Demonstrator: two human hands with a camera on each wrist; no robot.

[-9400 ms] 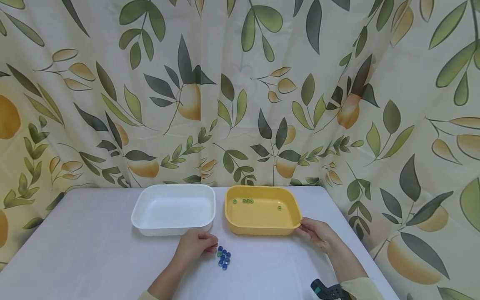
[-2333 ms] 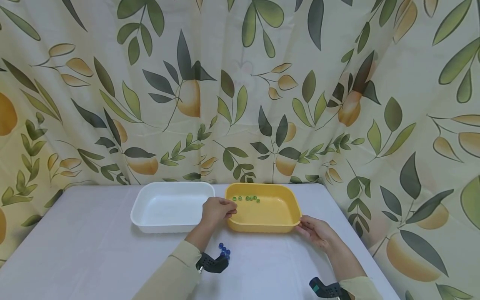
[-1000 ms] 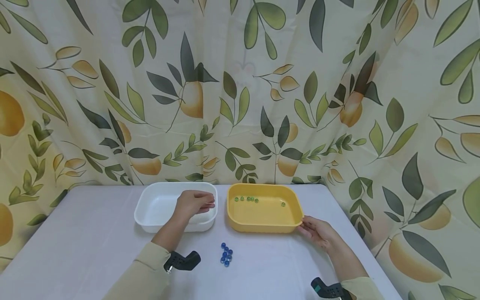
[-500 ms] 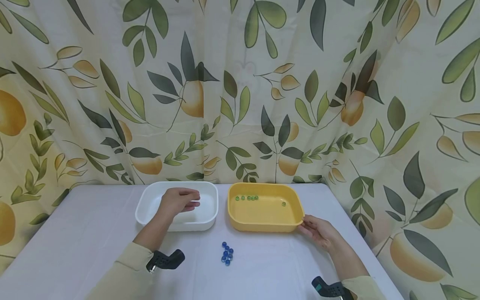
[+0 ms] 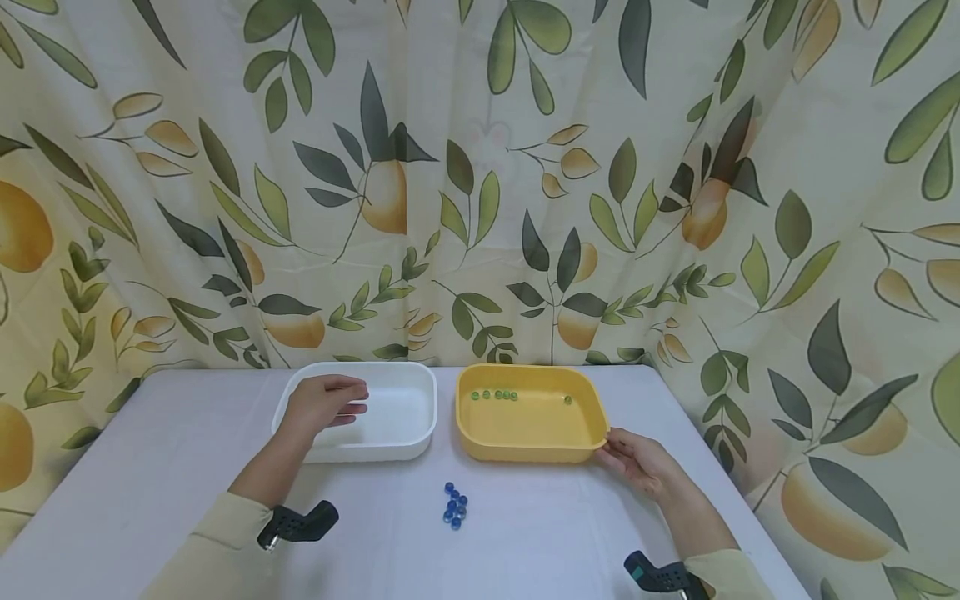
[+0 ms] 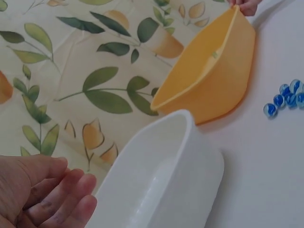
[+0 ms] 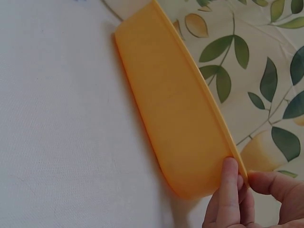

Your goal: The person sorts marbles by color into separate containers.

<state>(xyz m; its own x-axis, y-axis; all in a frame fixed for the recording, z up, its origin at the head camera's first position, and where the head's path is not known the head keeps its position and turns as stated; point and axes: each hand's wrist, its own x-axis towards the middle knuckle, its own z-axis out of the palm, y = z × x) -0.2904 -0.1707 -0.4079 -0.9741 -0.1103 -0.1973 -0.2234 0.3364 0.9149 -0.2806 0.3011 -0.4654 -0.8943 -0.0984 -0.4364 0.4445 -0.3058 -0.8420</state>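
Yellow tray (image 5: pixel 532 429) faces up, long axis sideways.

Worktop (image 5: pixel 112 483): surface white, faintly lilac in tone; fine weave visible in the right wrist view. Both far corners in view. Curtain (image 5: pixel 450 75): cream fabric in soft vertical folds, behind the far edge and beyond the left and right edges. Print comprises green leaves (image 5: pixel 540 33), dark grey leaves (image 5: pixel 632 50), ochre sprigs (image 5: pixel 577 165) and orange fruits (image 5: pixel 843 517), the largest whole fruit beyond the right edge. Above the middle of the far edge, one fruit (image 5: pixel 387 198) breaks off along a straight vertical line. Faint pink mark (image 5: pixel 487 133) to its right.
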